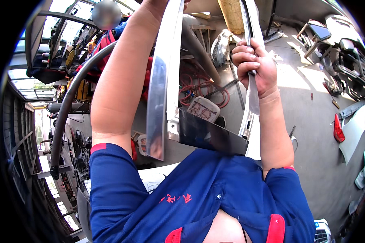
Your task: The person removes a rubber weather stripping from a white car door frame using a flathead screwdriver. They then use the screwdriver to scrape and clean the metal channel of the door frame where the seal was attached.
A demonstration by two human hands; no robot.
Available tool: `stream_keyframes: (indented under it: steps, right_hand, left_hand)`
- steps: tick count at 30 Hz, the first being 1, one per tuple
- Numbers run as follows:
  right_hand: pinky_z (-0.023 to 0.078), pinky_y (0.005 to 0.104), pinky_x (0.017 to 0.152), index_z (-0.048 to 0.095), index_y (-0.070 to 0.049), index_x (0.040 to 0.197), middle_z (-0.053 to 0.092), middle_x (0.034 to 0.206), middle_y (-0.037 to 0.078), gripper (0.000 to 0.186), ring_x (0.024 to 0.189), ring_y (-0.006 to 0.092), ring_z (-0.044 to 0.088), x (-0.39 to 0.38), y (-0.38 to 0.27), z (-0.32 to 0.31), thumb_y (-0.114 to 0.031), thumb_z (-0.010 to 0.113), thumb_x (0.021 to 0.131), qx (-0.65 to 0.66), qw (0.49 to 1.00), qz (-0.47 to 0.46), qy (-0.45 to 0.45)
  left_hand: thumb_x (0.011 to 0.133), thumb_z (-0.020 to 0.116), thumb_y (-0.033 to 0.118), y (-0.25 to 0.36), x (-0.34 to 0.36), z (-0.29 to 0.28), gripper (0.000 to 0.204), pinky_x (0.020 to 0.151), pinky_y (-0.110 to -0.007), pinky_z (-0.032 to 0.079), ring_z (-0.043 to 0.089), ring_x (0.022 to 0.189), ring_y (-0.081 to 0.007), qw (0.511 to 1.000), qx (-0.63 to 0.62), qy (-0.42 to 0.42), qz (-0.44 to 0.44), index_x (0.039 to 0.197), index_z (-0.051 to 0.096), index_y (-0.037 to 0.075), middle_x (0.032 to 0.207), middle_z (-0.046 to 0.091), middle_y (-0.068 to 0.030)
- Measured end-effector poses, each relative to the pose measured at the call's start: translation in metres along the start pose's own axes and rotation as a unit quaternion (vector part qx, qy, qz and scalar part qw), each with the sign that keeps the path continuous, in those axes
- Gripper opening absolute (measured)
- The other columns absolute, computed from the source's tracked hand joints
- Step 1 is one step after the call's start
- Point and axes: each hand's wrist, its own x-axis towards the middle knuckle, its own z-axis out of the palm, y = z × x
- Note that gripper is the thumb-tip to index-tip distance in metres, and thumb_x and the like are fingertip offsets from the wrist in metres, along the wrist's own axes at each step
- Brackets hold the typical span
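Note:
My left hand (185, 5) is largely cut off at the top edge, its visible fingertips curled round a long white metal frame piece (173, 60). A glossy strip (156, 109) runs beside my left forearm. My right hand (255, 67) is closed on a slim dark-and-silver strip (253, 93) lying along the other white upright (253, 146), at the upper right. Between the two uprights, low in the middle, spans a glossy black panel (211, 131).
Red hoses (186, 79) and a tray (204, 108) lie on the floor ahead. A curved dark tube (69, 97) rises at left. Car parts, a red tail lamp (339, 128), a pale panel (353, 141) and a small stand (316, 32) are at right.

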Motion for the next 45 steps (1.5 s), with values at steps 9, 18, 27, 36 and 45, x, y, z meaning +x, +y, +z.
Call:
stream_keyframes:
  steps: [9, 18, 27, 36, 45]
  right_hand:
    - [0.036, 0.0186, 0.041, 0.058, -0.01, 0.106, 0.052, 0.073, -0.003, 0.02, 0.057, 0.002, 0.046, -0.056, 0.061, 0.025, -0.027, 0.067, 0.099, -0.567, 0.814, 0.076, 0.103]
    - [0.049, 0.0312, 0.085, 0.064, -0.005, 0.122, 0.065, 0.098, 0.005, 0.055, 0.095, 0.015, 0.06, -0.072, 0.068, 0.005, -0.043, 0.079, 0.085, -0.798, 0.592, 0.082, -0.07]
    - [0.048, 0.0322, 0.097, 0.061, -0.003, 0.133, 0.07, 0.11, 0.007, 0.057, 0.106, 0.0148, 0.062, -0.063, 0.087, -0.002, -0.032, 0.081, 0.087, -0.768, 0.628, 0.121, -0.025]
    - [0.049, 0.035, 0.099, 0.06, -0.003, 0.135, 0.069, 0.119, 0.014, 0.061, 0.113, 0.0202, 0.063, -0.034, 0.116, -0.002, -0.035, 0.078, 0.087, -0.785, 0.602, 0.145, 0.038]
    - [0.05, 0.0312, 0.096, 0.059, -0.003, 0.134, 0.071, 0.112, 0.009, 0.054, 0.106, 0.0136, 0.062, -0.035, 0.127, 0.001, -0.026, 0.079, 0.09, -0.741, 0.655, 0.143, 0.052]
  left_hand:
    - [0.09, 0.051, 0.024, -0.004, -0.017, 0.01, 0.02, 0.048, -0.036, 0.05, 0.063, 0.06, -0.0246, 0.999, 0.023, 0.036, 0.02, 0.081, 0.062, 0.01, 0.075, 0.063, -0.0058]
    - [0.093, 0.048, 0.022, -0.004, -0.012, 0.008, 0.025, 0.048, -0.037, 0.053, 0.065, 0.061, -0.0263, 0.998, -0.026, -0.057, -0.01, 0.078, 0.063, 0.008, 0.07, 0.062, -0.0066]
    - [0.088, 0.051, 0.022, -0.021, -0.006, -0.019, 0.023, 0.046, -0.038, 0.051, 0.062, 0.052, -0.0247, 0.998, -0.037, -0.043, -0.031, 0.075, 0.062, 0.008, 0.064, 0.06, -0.0081]
    - [0.086, 0.051, 0.02, -0.03, -0.011, -0.035, 0.019, 0.043, -0.035, 0.044, 0.049, 0.044, -0.0209, 0.994, -0.094, -0.055, -0.032, 0.073, 0.059, 0.008, 0.055, 0.052, -0.0065]
    - [0.084, 0.052, 0.015, -0.036, -0.012, -0.059, 0.016, 0.048, -0.032, 0.046, 0.054, 0.05, -0.0211, 0.995, -0.091, -0.045, -0.006, 0.076, 0.06, 0.004, 0.062, 0.057, -0.0093]
